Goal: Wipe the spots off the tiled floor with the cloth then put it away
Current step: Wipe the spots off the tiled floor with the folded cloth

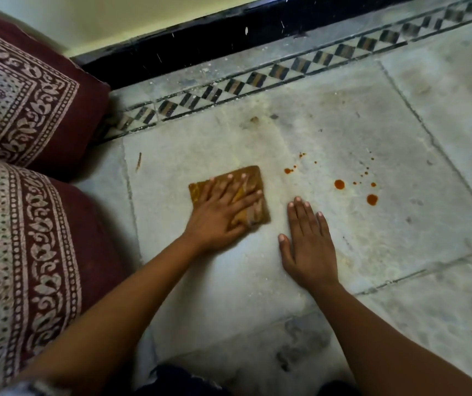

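Fingers (245, 200) of the left hand (223, 212) lie spread and flat on the cloth (253, 178), pressing it to the floor (343, 130). Folded and brown, the cloth sits on the big pale tile, left of the spots (339, 184), which are red and apart from it. Right hand (309, 241) rests palm down just beside the cloth, fingers together. Cushions (20, 110) lie at left.
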`<state>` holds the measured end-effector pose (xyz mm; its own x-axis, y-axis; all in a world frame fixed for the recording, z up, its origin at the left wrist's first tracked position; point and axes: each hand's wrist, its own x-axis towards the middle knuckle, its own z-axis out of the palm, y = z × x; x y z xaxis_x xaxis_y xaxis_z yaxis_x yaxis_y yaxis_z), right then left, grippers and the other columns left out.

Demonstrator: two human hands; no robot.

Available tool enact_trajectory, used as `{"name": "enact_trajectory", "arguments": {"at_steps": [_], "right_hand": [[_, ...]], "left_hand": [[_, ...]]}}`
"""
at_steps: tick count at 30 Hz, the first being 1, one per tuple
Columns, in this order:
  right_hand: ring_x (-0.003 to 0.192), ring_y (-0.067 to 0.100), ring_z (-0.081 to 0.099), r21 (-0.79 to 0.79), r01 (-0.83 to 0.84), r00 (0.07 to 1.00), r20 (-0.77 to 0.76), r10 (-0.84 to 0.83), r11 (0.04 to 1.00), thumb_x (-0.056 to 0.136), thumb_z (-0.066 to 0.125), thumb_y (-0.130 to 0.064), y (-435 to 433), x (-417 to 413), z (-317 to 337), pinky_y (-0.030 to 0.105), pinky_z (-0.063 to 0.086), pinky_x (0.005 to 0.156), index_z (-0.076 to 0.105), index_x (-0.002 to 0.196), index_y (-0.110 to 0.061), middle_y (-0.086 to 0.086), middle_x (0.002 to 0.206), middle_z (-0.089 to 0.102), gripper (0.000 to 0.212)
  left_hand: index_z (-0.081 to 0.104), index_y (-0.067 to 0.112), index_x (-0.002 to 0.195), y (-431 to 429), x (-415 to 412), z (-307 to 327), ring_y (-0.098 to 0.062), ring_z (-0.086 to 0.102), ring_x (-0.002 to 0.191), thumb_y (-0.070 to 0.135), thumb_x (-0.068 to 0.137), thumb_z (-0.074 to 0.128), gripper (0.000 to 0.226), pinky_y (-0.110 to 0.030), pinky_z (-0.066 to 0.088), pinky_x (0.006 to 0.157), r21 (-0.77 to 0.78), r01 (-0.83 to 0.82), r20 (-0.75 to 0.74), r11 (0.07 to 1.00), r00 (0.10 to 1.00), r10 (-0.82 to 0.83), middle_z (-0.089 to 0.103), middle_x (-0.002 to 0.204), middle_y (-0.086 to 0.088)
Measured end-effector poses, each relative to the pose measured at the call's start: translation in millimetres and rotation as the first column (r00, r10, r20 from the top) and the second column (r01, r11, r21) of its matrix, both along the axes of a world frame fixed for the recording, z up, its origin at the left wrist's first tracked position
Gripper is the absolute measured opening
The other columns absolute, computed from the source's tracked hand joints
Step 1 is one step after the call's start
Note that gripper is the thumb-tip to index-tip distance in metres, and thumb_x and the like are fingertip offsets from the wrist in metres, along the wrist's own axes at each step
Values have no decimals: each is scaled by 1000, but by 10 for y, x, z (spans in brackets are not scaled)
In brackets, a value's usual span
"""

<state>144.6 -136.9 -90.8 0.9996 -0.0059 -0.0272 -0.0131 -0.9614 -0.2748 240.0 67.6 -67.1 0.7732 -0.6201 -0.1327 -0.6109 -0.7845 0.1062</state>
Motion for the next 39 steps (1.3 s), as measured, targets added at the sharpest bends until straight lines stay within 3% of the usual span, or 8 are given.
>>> {"name": "enact_trajectory", "arguments": {"at_steps": [3, 7, 13, 16, 19, 23, 32, 39], "right_hand": [[143, 17, 15, 6, -3, 1000, 9, 3, 1000, 92, 27, -39, 7, 4, -4, 37, 10, 117, 21, 148, -8, 9, 155, 21, 64], [143, 16, 13, 5, -7, 1000, 5, 7, 1000, 93, 26, -39, 8, 8, -3, 36, 8, 117, 20, 148, -7, 9, 155, 20, 64], [143, 16, 13, 12, -4, 1000, 3, 4, 1000, 92, 28, -39, -2, 10, 21, 37, 8, 117, 20, 148, -9, 9, 155, 20, 64], [143, 17, 15, 27, -7, 1000, 8, 7, 1000, 92, 29, -39, -8, 5, 7, 37, 9, 117, 21, 148, -9, 9, 155, 21, 64], [143, 18, 15, 29, -2, 1000, 15, 2, 1000, 92, 29, -39, 6, 1, -7, 38, 11, 116, 22, 147, -8, 9, 155, 21, 64], [144, 18, 13, 13, -6, 1000, -3, 6, 1000, 92, 27, -39, 6, 1, -1, 39, 10, 117, 21, 148, -7, 9, 155, 20, 64], [144, 19, 16, 28, -13, 1000, 5, 13, 1000, 92, 30, -38, -5, 7, -10, 39, 9, 117, 23, 147, -7, 9, 155, 21, 64], [144, 19, 14, 29, -3, 1000, -6, 3, 1000, 93, 29, -39, -2, -4, 5, 40, 10, 117, 21, 148, -7, 9, 155, 20, 64]], "left_hand": [[21, 42, 143, 485, 66, 1, -32, 19, 142, 64, 80, 24, 67, -46, 3, 114, -42, -162, -6, 986, 987, 162, 26, 155, -6], [15, 46, 145, 390, 701, 98, -31, 5, 145, 68, 83, 24, 66, -51, -3, 114, 26, -493, -71, 870, 867, 493, 8, 159, -6], [4, 46, 145, -140, 367, 74, -27, -5, 145, 67, 87, 23, 64, -44, -12, 113, 33, -208, -72, 978, 975, 209, 0, 159, -5], [9, 47, 143, 258, -59, -7, -27, 7, 145, 65, 82, 24, 66, -48, -1, 115, -33, -80, -22, 996, 997, 79, 12, 158, -2], [24, 43, 143, 579, 178, -19, -30, 15, 144, 66, 80, 24, 68, -49, 0, 113, -32, -342, 2, 939, 940, 342, 24, 155, -7], [19, 47, 144, 178, 872, 14, -29, 3, 145, 70, 81, 17, 67, -54, -6, 113, 0, -538, -62, 843, 841, 537, 11, 158, -8], [15, 39, 147, 134, -76, -7, -27, 5, 146, 77, 83, 8, 75, -47, -4, 115, 6, 1, 1, 1000, 1000, -1, 9, 158, -6], [1, 39, 148, 70, 880, 58, -27, -6, 145, 73, 86, 20, 73, -56, -8, 111, -4, -484, -30, 875, 875, 484, -13, 158, -3]]}}
